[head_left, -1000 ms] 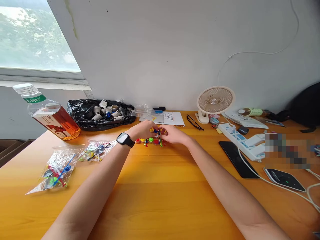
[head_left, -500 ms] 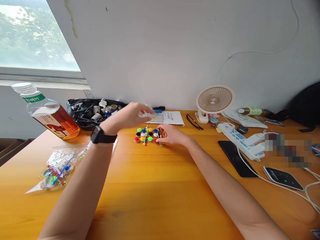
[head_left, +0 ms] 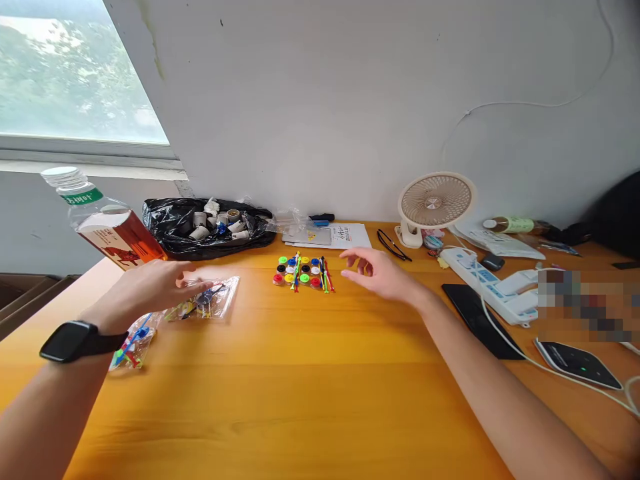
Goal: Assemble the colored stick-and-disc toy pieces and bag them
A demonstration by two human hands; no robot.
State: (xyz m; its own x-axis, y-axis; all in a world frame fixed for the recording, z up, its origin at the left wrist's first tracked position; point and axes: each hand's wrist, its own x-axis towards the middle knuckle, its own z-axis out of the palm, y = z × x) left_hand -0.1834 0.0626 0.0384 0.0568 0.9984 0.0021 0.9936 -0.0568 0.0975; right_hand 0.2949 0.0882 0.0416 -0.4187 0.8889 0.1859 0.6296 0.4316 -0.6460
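Above a clear plastic bag of coloured parts (head_left: 227,300) is my left hand (head_left: 150,287), a black watch on its wrist. Its fingers stretch toward the bag with nothing seen in them; I cannot tell whether they touch it. A second clear bag (head_left: 135,343) with blue, green and red parts lies partly behind this wrist. At the centre of the table, round coloured pieces (head_left: 305,279) stand in rows, with thin coloured sticks (head_left: 327,277) lying among and beside them. My right hand (head_left: 373,270) hovers just right of the sticks, fingers curved apart and holding nothing.
A bottle of amber drink (head_left: 117,230) stands left, beside a black plastic bag (head_left: 170,233) of grey-white rolls. Papers (head_left: 353,235), glasses (head_left: 393,245) and a small fan (head_left: 435,203) lie along the wall. A power strip (head_left: 480,283), a black phone-like slab (head_left: 477,320) and cables sit right.
My left hand has swung left and down, from behind the coloured pieces to the clear bags. My right hand has drawn away rightward from the sticks, leaving them on the table.
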